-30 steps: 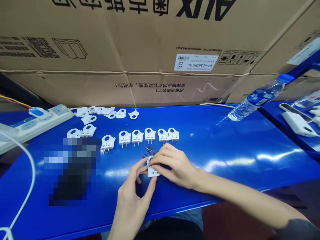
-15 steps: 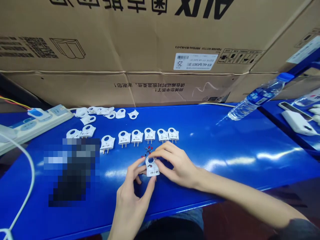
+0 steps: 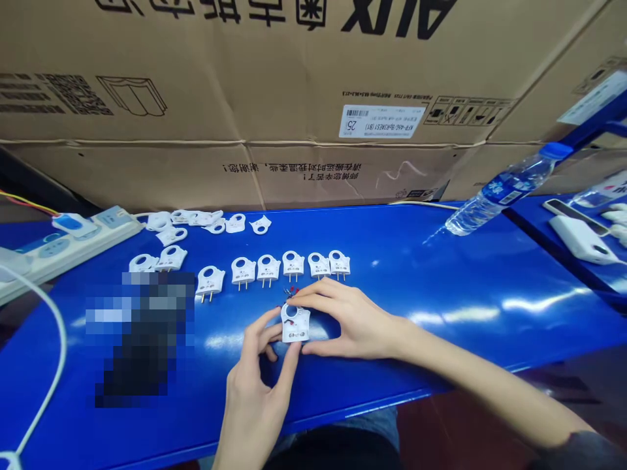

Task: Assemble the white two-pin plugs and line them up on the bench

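A white plug housing (image 3: 296, 331) with a round finger hole is held low over the blue table, a small dark-and-red piece showing inside it. My left hand (image 3: 262, 375) grips it from the left, thumb at the bottom edge and fingers along the side. From the right, my right hand (image 3: 350, 320) rests its fingertips on the top of the ring, with the thumb by the lower right corner. Just beyond lie several small red-and-black parts (image 3: 292, 291), partly hidden by my fingers. A row of white plugs with metal pins (image 3: 268, 269) lies behind them.
More white plastic covers (image 3: 236, 223) are scattered at the back left, near a power strip (image 3: 98, 235). A pixelated dark object (image 3: 147, 339) lies left of my hands. At the right stand a water bottle (image 3: 502, 189) and a white device (image 3: 580, 239). A large cardboard box (image 3: 294, 85) walls the back.
The plug housing has shifted slightly left and turned more upright. My right thumb has moved from the housing's right side down to its lower corner.
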`<state>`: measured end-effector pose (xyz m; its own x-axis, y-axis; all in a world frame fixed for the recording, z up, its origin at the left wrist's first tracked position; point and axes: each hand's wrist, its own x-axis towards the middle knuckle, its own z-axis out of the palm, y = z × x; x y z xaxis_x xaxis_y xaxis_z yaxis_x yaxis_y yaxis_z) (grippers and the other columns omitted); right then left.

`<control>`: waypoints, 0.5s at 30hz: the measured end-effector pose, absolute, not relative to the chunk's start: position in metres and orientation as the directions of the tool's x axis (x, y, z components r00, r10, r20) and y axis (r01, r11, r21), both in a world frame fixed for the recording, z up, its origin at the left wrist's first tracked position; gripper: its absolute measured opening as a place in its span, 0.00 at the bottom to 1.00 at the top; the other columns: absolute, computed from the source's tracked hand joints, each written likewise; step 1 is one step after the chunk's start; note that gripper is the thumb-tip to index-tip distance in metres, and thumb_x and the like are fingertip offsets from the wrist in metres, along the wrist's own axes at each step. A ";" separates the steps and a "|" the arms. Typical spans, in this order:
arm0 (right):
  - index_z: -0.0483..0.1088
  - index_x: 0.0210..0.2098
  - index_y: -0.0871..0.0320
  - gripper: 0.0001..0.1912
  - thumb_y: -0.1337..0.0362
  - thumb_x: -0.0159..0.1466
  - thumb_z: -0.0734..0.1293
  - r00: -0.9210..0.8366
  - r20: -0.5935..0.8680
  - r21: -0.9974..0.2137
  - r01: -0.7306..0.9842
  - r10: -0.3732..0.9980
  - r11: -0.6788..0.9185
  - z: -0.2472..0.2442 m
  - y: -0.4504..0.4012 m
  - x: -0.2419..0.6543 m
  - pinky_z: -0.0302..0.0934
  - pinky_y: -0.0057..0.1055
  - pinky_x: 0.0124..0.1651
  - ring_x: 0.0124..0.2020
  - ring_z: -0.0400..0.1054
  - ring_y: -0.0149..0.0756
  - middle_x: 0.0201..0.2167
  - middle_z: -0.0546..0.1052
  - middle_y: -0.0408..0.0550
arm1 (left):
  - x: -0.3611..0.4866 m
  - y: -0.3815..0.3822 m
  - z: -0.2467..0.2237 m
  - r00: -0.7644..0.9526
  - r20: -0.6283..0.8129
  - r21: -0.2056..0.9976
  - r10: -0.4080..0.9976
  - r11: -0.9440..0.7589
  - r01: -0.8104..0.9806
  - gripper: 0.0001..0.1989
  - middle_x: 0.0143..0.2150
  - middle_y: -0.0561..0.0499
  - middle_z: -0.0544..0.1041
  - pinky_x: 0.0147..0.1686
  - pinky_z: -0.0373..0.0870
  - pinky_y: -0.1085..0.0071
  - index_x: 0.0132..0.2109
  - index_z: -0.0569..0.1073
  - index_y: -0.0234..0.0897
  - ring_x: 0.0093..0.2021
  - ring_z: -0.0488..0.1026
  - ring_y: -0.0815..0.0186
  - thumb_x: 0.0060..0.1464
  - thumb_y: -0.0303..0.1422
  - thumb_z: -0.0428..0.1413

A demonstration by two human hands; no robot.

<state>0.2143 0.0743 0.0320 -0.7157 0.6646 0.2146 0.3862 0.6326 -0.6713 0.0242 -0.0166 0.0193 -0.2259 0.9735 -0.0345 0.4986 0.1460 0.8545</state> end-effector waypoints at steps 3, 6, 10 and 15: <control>0.69 0.64 0.55 0.28 0.58 0.67 0.74 -0.732 0.198 -0.659 0.393 0.652 0.641 0.034 0.076 0.216 0.68 0.46 0.61 0.60 0.70 0.47 0.59 0.77 0.54 | 0.025 -0.016 0.021 -0.215 -0.042 0.850 0.976 0.148 0.506 0.24 0.46 0.49 0.83 0.40 0.74 0.63 0.62 0.67 0.46 0.33 0.72 0.64 0.63 0.49 0.55; 0.70 0.63 0.56 0.27 0.60 0.66 0.74 -0.730 0.204 -0.656 0.393 0.653 0.644 0.035 0.076 0.216 0.69 0.47 0.60 0.59 0.71 0.48 0.58 0.77 0.55 | 0.025 -0.016 0.021 -0.212 -0.047 0.849 0.976 0.151 0.506 0.24 0.46 0.49 0.83 0.41 0.74 0.62 0.62 0.67 0.48 0.33 0.72 0.63 0.63 0.50 0.55; 0.68 0.64 0.54 0.28 0.62 0.65 0.74 -0.734 0.202 -0.648 0.396 0.649 0.650 0.037 0.077 0.217 0.69 0.45 0.59 0.60 0.69 0.48 0.58 0.76 0.55 | 0.025 -0.017 0.020 -0.194 -0.053 0.847 0.980 0.147 0.511 0.25 0.47 0.48 0.83 0.39 0.74 0.62 0.62 0.68 0.47 0.33 0.72 0.62 0.63 0.51 0.54; 0.66 0.66 0.58 0.33 0.61 0.63 0.74 -0.765 0.162 -0.619 0.413 0.623 0.668 0.035 0.077 0.219 0.72 0.41 0.52 0.57 0.70 0.47 0.57 0.74 0.57 | 0.020 -0.017 0.012 -0.141 -0.031 0.828 0.990 0.104 0.550 0.26 0.46 0.49 0.83 0.41 0.74 0.63 0.64 0.67 0.48 0.35 0.74 0.63 0.63 0.50 0.56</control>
